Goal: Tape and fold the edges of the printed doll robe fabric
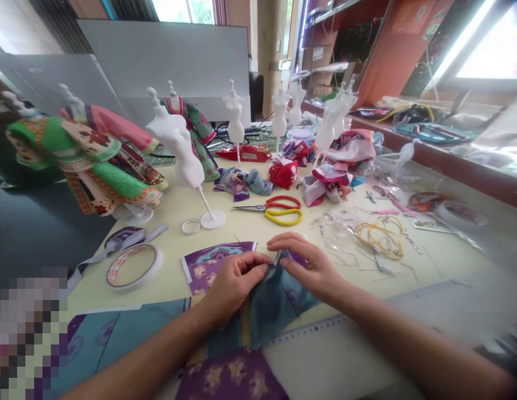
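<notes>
My left hand (235, 286) and my right hand (312, 264) both pinch the top edge of a teal and purple printed fabric piece (279, 300), which drapes toward me over the table. A small pale ring (277, 257) shows between my fingertips, partly hidden. To the left of my left hand lies a purple floral fabric cutout (212, 266). Red-and-yellow-handled scissors (270, 210) rest beyond my hands. A roll of double-sided tape (134, 266) lies to the left.
White doll mannequin stands (236, 114), several wearing embroidered dresses, stand at the back with fabric scraps. Beads, yellow cord and clear plastic lie on the right. A metal ruler (308, 328) runs along the near side, and a narrow tape ring (190, 226) sits near a mannequin's base.
</notes>
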Motion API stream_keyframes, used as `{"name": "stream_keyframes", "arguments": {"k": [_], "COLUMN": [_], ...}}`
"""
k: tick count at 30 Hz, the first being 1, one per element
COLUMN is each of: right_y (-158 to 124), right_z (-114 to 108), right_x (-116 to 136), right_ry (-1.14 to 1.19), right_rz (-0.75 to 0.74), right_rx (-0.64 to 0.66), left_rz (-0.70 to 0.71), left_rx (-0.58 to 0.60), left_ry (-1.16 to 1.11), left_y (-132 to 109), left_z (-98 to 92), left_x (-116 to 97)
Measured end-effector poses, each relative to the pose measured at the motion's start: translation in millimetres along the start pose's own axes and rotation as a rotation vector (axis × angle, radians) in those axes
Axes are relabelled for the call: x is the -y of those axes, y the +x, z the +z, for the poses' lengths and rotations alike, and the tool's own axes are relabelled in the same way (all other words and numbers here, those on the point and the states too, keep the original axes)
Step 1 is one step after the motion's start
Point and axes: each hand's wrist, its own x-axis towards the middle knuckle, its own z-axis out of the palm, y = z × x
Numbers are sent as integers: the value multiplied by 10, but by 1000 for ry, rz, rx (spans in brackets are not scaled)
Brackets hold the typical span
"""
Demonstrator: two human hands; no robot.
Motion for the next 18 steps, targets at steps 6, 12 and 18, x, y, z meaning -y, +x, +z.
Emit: {"name": "stream_keyframes", "arguments": {"k": [6, 12, 18], "right_y": [4, -7, -19], "right_z": [-18, 1, 20], "right_x": [13, 30, 26], "right_ry": [-144, -156, -167], "right_rz": [-21, -50, -45], "right_rx": [42, 48, 69], "left_rz": [34, 136, 195], "left_rx": [2, -6, -29], "left_ry": [95, 254, 366], "left_y": [-19, -13, -26], "left_z": [-10, 18, 24], "left_x": [-19, -3, -17]}}
